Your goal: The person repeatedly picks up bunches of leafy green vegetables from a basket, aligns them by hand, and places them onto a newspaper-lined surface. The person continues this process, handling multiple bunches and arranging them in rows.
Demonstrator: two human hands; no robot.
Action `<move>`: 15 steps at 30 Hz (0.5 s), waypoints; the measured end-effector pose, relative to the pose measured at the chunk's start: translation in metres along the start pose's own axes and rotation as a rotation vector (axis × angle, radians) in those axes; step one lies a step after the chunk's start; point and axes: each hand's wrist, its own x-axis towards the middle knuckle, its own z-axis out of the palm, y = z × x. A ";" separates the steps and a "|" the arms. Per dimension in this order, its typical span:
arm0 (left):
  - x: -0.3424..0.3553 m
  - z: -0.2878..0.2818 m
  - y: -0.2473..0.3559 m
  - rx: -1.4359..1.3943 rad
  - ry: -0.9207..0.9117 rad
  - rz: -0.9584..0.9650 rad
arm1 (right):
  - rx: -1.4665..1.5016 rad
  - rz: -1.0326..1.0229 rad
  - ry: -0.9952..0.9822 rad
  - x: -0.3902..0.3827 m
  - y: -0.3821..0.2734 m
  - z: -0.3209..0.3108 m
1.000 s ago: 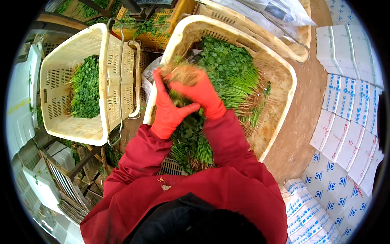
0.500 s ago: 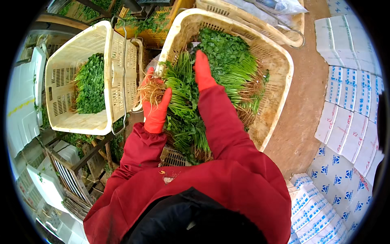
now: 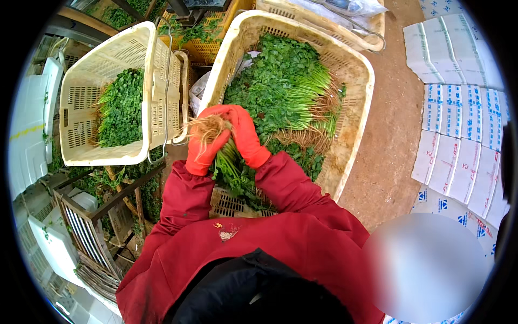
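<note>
My left hand (image 3: 200, 152), in an orange-red glove, grips the root end of a bunch of leafy greens (image 3: 232, 164), whose pale stringy roots (image 3: 208, 128) stick up over my fingers. My right hand (image 3: 240, 135), gloved alike, is closed round the same bunch beside my left. Both are over the lower left of a cream perforated crate (image 3: 353, 129). Inside it lies a large pile of greens (image 3: 275, 81) with green stems and brown roots toward the right.
A second cream crate (image 3: 102, 156) with greens stands left. Behind are a yellow crate (image 3: 208, 51) and another cream crate (image 3: 367, 40) with plastic. Stacked white boxes (image 3: 453, 162) line the right, beside brown floor (image 3: 391, 119). A wooden rack (image 3: 94, 237) stands lower left.
My right hand has moved from the crate's middle down-left to join my left hand on the bunch. The bunch has shifted down-left, showing more of the pile behind it.
</note>
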 end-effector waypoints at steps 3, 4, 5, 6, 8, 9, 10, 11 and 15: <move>-0.033 -0.009 0.010 -0.157 0.019 0.317 | -0.538 -0.237 0.002 -0.036 -0.070 0.013; -0.048 0.000 0.050 -0.298 0.045 0.316 | -0.552 -0.419 0.051 -0.047 -0.090 0.020; -0.066 -0.004 0.072 -0.260 0.072 0.367 | -0.439 -0.435 0.042 -0.065 -0.132 0.029; -0.085 0.009 0.107 -0.479 0.154 0.442 | -0.165 -0.331 0.039 -0.080 -0.171 0.038; -0.106 -0.010 0.134 -0.689 0.119 0.814 | 0.076 -0.420 -0.183 -0.106 -0.241 0.039; -0.123 -0.022 0.162 -0.649 0.167 0.839 | 0.265 -0.410 -0.248 -0.117 -0.271 0.037; -0.144 -0.041 0.179 -0.697 0.124 0.858 | 0.147 -0.586 -0.165 -0.122 -0.297 0.035; -0.168 -0.059 0.200 -0.738 0.084 0.875 | 0.154 -0.742 -0.192 -0.124 -0.319 0.039; -0.265 -0.069 0.245 -0.745 0.134 1.006 | -0.162 -0.946 -0.486 -0.153 -0.364 0.080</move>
